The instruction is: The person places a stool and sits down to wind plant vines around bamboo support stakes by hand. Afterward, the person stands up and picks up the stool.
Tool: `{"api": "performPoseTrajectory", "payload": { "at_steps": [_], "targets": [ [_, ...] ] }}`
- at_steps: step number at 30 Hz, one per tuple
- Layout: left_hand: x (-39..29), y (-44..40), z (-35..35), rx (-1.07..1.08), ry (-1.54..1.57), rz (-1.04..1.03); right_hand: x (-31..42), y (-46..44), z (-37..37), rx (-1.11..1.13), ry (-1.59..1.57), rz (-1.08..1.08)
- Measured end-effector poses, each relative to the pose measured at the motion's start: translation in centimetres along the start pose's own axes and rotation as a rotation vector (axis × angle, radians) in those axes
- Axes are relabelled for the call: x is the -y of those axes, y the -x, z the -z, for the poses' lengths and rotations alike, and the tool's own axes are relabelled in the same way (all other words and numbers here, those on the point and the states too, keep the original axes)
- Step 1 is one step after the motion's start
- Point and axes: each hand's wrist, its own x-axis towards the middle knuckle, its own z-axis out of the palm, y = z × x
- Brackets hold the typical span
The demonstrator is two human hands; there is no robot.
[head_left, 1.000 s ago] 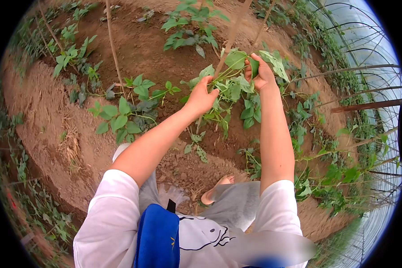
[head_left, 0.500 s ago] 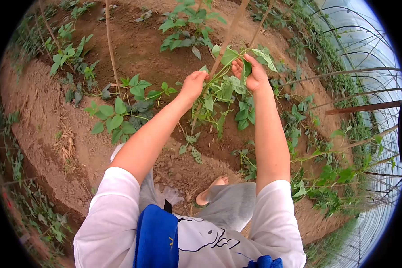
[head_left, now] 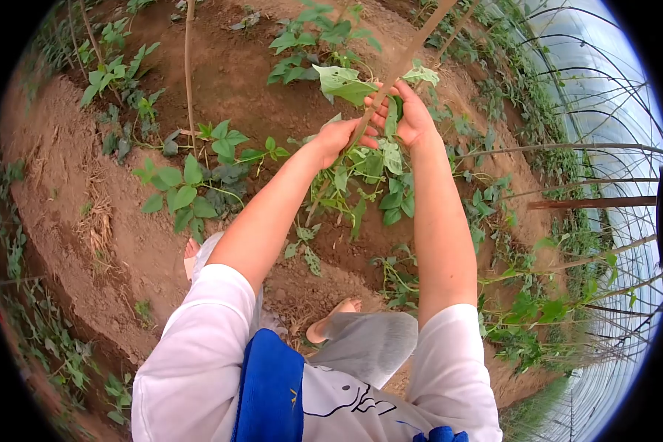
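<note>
A slanting wooden stake [head_left: 409, 62] rises from the soil in front of me, with a leafy climbing vine [head_left: 373, 163] gathered around its lower part. My left hand [head_left: 337, 140] is at the stake, its fingers passing behind and showing on the far side. To the right, my right hand [head_left: 411, 121] has its fingers curled around the vine's upper stem, and a leaf hangs over the palm. Its fingertips reach close to the stake. A large pale green leaf [head_left: 344, 83] sticks out left of the stake, above my left hand.
Another upright stake [head_left: 189, 74] stands to the left, with a leafy plant [head_left: 180, 188] at its foot. More plants [head_left: 320, 40] grow on the far soil. Thin poles and a reddish-brown bar [head_left: 593, 202] reach in from the right, before the plastic-covered greenhouse frame [head_left: 604, 88].
My left hand has moved right, from beside the stake to having its fingers behind it. My right hand has shifted slightly left and down, and the large leaf now projects left of the stake.
</note>
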Motion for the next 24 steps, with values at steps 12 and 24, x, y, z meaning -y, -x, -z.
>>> {"api": "performPoseTrajectory", "payload": {
  "at_steps": [12, 24],
  "targets": [
    [-2.1, 2.1, -1.2, -0.136, -0.233, 0.178, -0.7, 1.3, -0.4, -0.164, -0.027, 0.116],
    [-0.9, 0.5, -0.6, 0.009, 0.208, -0.051, -0.9, 3.7, -1.4, -0.17, -0.12, 0.128]
  ]
}}
